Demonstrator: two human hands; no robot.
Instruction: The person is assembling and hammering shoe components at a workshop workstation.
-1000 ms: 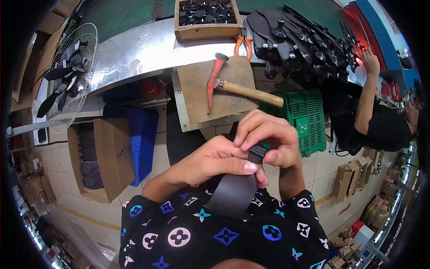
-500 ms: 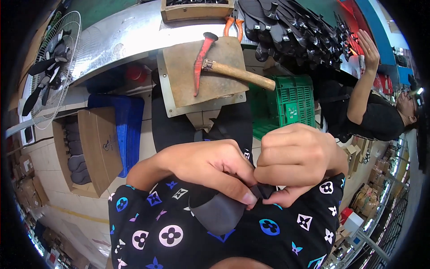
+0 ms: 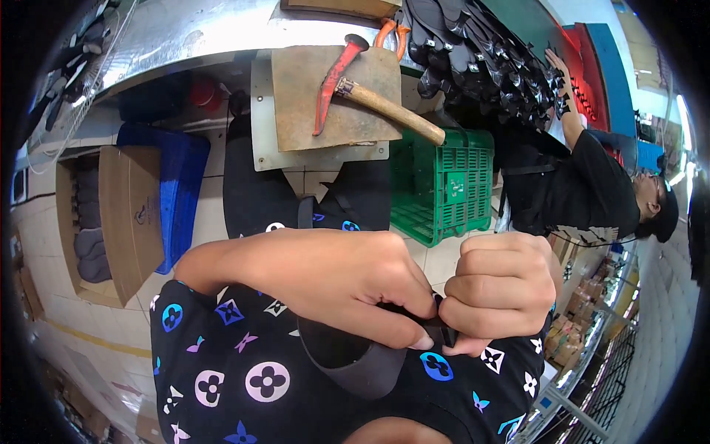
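Note:
My left hand (image 3: pixel 362 277) pinches a black shoe-like piece (image 3: pixel 373 370) close against my patterned shirt. Its rounded, cupped end hangs below my left fingers. At the narrow end of the piece, my right hand (image 3: pixel 503 288) is curled into a fist with the thumb underneath, gripping a small black part of it. The two hands meet there, and my fingers hide most of that end. Beyond my hands, a hammer (image 3: pixel 392 111) with a red head and wooden handle lies on a tan board (image 3: pixel 296 103) over a pale plate.
Black shoes (image 3: pixel 466 59) are heaped on the metal bench (image 3: pixel 192 37), near orange-handled pliers (image 3: pixel 400 42). A green crate (image 3: pixel 473 170) stands right of my legs. Left are a blue bin (image 3: pixel 188 185) and a cardboard box (image 3: pixel 133 214). A co-worker (image 3: pixel 584 177) reaches to the heap.
My view has shifted, and my right fist has turned slightly while both hands keep hold of the black piece. The co-worker's raised hand has moved to the heap on the bench.

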